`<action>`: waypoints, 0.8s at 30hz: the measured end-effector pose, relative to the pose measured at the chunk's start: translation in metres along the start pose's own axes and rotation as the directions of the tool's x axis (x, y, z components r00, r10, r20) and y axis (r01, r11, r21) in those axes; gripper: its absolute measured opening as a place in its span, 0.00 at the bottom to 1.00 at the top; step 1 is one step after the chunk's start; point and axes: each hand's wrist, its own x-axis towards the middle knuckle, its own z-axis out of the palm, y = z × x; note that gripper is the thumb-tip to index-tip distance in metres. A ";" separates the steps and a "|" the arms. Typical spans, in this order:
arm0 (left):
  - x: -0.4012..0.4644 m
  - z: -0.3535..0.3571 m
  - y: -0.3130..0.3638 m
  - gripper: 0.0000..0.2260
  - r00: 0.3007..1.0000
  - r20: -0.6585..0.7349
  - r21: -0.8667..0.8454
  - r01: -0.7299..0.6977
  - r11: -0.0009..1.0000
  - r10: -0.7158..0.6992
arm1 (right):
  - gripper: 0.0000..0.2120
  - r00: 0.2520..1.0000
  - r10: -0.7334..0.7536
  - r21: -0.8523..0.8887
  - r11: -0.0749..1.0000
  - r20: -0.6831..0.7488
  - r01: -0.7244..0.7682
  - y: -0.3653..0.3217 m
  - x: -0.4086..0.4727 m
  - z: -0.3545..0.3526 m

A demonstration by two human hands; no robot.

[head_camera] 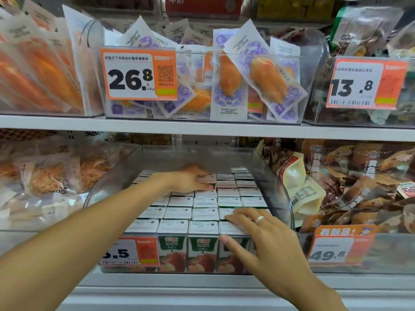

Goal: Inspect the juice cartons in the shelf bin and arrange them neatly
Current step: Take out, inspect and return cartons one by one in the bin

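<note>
A clear plastic shelf bin (272, 176) on the lower shelf holds several rows of small apple juice cartons (203, 214) standing upright, white tops showing. My left hand (190, 178) reaches deep into the bin and grips one carton (207, 181) that sits raised above the back rows. My right hand (260, 239) rests with straight fingers on the tops of the front right cartons, its thumb against the bin's front wall. It wears a silver ring.
An orange price tag (130, 251) hangs on the bin's front left. Bagged snacks (350, 187) fill the bin to the right and pale packets (51, 176) lie to the left. The upper shelf (202, 127) carries a bin of purple-and-white packets (229, 86) close overhead.
</note>
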 end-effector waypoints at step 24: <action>0.004 0.009 -0.013 0.14 0.970 -0.190 0.050 -0.145 0.988 0.152 | 0.23 1.000 0.015 -0.008 1.000 0.026 -0.015 -0.003 -0.001 -0.004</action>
